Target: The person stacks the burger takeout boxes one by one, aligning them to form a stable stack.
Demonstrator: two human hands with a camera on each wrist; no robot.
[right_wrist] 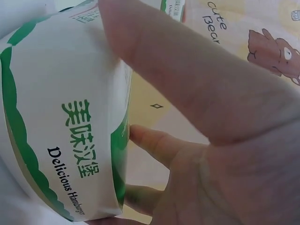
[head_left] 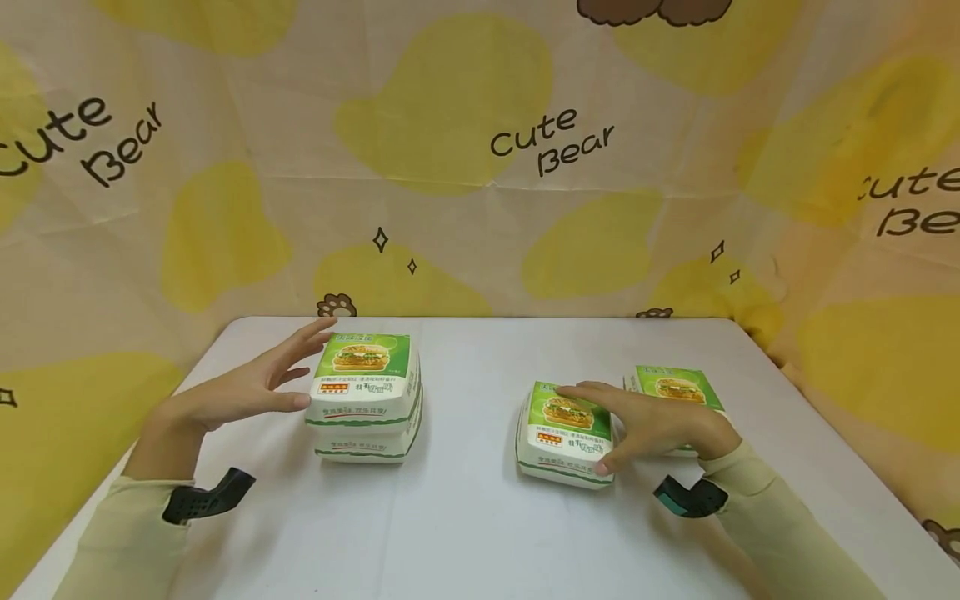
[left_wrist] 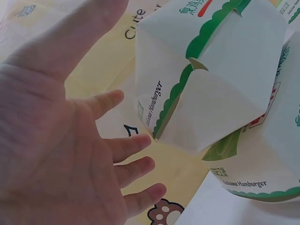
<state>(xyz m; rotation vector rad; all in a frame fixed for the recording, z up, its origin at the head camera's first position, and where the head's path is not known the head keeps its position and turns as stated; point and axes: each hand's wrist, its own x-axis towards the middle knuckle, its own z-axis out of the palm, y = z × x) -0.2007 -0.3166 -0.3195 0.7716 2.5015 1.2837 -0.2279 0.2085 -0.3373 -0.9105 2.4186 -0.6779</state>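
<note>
Two white-and-green hamburger boxes stand stacked on the left of the table, the upper box [head_left: 362,392] over the lower box [head_left: 360,447]. My left hand [head_left: 243,387] is beside this stack, thumb and fingers spread; in the left wrist view the palm [left_wrist: 56,159] holds nothing and the fingertips are near the upper box's side. Right of centre, a single hamburger box [head_left: 551,467] sits slightly turned on the table. My right hand [head_left: 663,423] grips it, thumb at its near right corner and fingers over the far side. The right wrist view shows that box's printed side [right_wrist: 61,89] close up.
Another hamburger box [head_left: 678,385] stands behind my right hand, partly hidden by it. The white table [head_left: 465,533] ends at a patterned yellow cloth [head_left: 450,108] that hangs behind and at both sides.
</note>
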